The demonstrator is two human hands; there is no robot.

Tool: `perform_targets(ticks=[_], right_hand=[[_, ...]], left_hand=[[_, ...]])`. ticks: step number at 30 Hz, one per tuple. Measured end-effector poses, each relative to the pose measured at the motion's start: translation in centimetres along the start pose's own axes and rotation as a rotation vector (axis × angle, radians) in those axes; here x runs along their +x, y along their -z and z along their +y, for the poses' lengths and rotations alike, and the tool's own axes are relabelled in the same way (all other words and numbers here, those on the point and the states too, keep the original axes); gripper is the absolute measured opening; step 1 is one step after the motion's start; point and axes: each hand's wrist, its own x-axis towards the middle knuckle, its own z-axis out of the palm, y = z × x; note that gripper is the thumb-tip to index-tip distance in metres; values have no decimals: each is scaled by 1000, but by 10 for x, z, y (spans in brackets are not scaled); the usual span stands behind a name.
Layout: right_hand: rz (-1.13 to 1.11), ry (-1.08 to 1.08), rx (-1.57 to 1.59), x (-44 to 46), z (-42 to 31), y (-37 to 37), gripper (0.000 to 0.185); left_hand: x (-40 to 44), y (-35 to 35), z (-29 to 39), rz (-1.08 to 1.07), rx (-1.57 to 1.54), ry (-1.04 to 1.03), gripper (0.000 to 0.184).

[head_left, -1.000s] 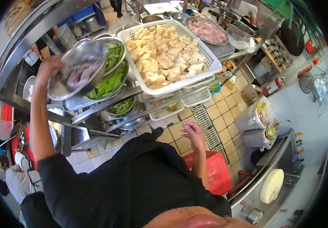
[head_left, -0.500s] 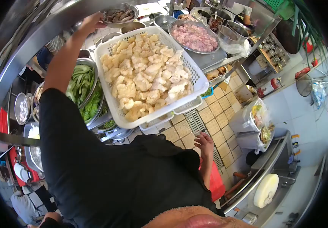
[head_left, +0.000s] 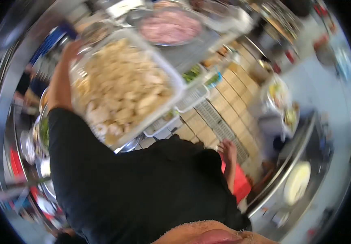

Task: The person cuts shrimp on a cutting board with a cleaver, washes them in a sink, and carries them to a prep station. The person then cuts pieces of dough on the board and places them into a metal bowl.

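Note:
My left hand (head_left: 74,51) is at the upper left, smeared by motion, beside the far left corner of a white perforated basket (head_left: 177,87). Its fingers are too blurred to show a grip. Pale, lumpy pieces of food (head_left: 122,85) fill the basket. A metal bowl (head_left: 96,32) with blurred contents stands just beyond that corner, close to my fingers. Low on the right, my right hand (head_left: 228,150) hangs over the floor, loosely bent with fingers apart and nothing in it.
A metal dish of pink raw meat (head_left: 170,26) stands behind the basket. Smaller baskets (head_left: 194,99) sit lower down. Lined bins (head_left: 279,95) and a metal sink counter (head_left: 318,158) are on the right. A red box (head_left: 240,185) is under my right forearm.
My left hand first carried a metal bowl of seafood over the greens to the back, and has now come back left to the basket's corner. The view has shifted. My right hand stays low.

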Motion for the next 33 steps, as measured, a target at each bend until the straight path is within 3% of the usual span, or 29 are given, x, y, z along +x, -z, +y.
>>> perform_targets(ticks=[1, 3, 4, 5, 7, 9, 10, 12, 14, 17, 19, 22, 24, 25, 26, 28, 30, 33], right_hand=[[-24, 36, -81, 25, 11, 17, 26], [-15, 230, -401, 46, 6, 35, 22], [11, 193, -545, 31, -25, 30, 23], [10, 212, -449, 53, -16, 40, 24], [53, 241, -261, 62, -33, 44, 31], [57, 280, -267, 66, -51, 54, 32], [67, 261, -243, 65, -59, 61, 32], [56, 239, -205, 58, -77, 75, 33], [44, 216, -174, 56, -85, 90, 33], [142, 238, -114, 49, -79, 120, 31], [238, 252, -51, 53, -66, 147, 31], [491, 204, 137, 39, -44, 204, 31], [719, 244, 217, -2, -38, 240, 32], [853, 357, 435, -5, -17, 262, 29], [1047, 283, 437, -41, -34, 269, 27], [1273, 352, 480, -69, -3, 311, 25], [1527, 323, 460, -103, 18, 336, 25], [1646, 390, 665, -149, 41, 353, 27]], left_hand=[[-12, 0, -3, 68, 152, -44, 55], [3, 31, 17, -84, -110, 121, 54], [15, 50, 33, -151, -195, 187, 54], [15, 78, 43, -216, -229, 225, 54], [57, 110, 68, -179, -882, 391, 36], [93, 147, 130, -253, -1288, 404, 35], [109, 193, 190, -502, -1191, 252, 32], [99, 278, 358, -608, -962, 223, 43], [119, 305, 435, -775, -595, -358, 32], [173, 270, 486, -984, -866, -219, 35], [194, 291, 563, -946, -724, -335, 36], [255, 296, 633, -985, -633, -443, 43], [289, 298, 682, -1025, -624, -502, 43], [301, 308, 711, -1068, -635, -534, 43], [316, 308, 738, -1057, -596, -624, 41], [348, 303, 791, -1123, -581, -794, 37], [369, 300, 861, -1077, -437, -1105, 36], [380, 282, 967, -1075, -369, -1250, 41]])
